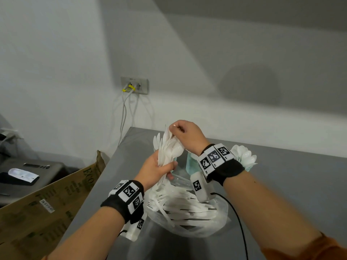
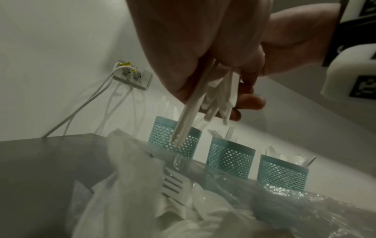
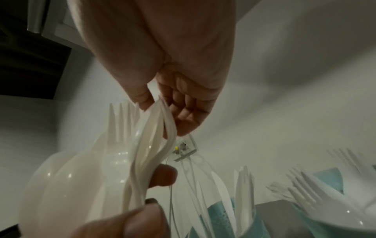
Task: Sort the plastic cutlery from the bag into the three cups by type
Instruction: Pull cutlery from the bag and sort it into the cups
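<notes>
Two bare hands work over a grey table (image 1: 281, 184), and nearest the person lies the clear plastic bag (image 1: 187, 218) with a heap of white cutlery spread inside it. The left wrist view shows a fork (image 2: 171, 185) lying in that bag, a detail the head view blurs. Just above the bag, the left hand (image 1: 154, 170) has its fingers curled round a mixed bundle of cutlery (image 1: 169, 152) held upright; from the left wrist camera the handles poke out below the closed fingers, while the right wrist view shows spoon bowls and fork tines at the bundle's top. The right hand (image 1: 185, 136) reaches over the top of the bundle, thumb and forefinger pinching the tips of a few pieces, the other fingers loosely curled. Farther back, the head view shows only the spoon cup (image 1: 244, 158), mostly hidden behind the right wrist. The left wrist view shows all three teal mesh cups in a row on the table: knife cup (image 2: 173, 138), fork cup (image 2: 230, 154), then the spoon cup. Beyond them, a wall socket (image 1: 134, 85) has two cables plugged in.
</notes>
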Available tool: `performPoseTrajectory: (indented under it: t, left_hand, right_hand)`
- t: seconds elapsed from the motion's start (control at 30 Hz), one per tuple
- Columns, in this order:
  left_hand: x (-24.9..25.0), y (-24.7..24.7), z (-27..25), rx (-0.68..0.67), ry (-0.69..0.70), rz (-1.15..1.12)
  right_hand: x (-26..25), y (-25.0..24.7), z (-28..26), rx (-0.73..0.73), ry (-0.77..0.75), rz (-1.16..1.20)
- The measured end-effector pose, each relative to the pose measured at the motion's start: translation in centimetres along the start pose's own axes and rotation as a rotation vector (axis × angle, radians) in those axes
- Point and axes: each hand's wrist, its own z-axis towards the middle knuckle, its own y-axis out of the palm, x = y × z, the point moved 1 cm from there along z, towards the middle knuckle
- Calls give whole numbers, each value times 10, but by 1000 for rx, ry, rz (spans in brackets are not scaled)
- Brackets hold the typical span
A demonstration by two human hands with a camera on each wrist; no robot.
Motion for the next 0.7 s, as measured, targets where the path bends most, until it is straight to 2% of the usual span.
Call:
performPoseTrajectory:
  t: [0.13,0.3,0.37,0.5,0.7]
  left_hand:
    - [3,1,1,-20,10,53]
    - [3,3,1,-15,16,49]
    - [3,4,1,-20,13,55]
    - [3,5,6,-16,1,68]
    - [11,3,10,18,55,158]
  right_hand:
    - [-2,-5,-3,66,43,194]
    - [0,-11,-8,-178,106,204]
    - [3,-11,-7,-206,117,215]
    - [1,-10,-5,-135,118,264]
    - [-17,-22,-1,83,-11,253]
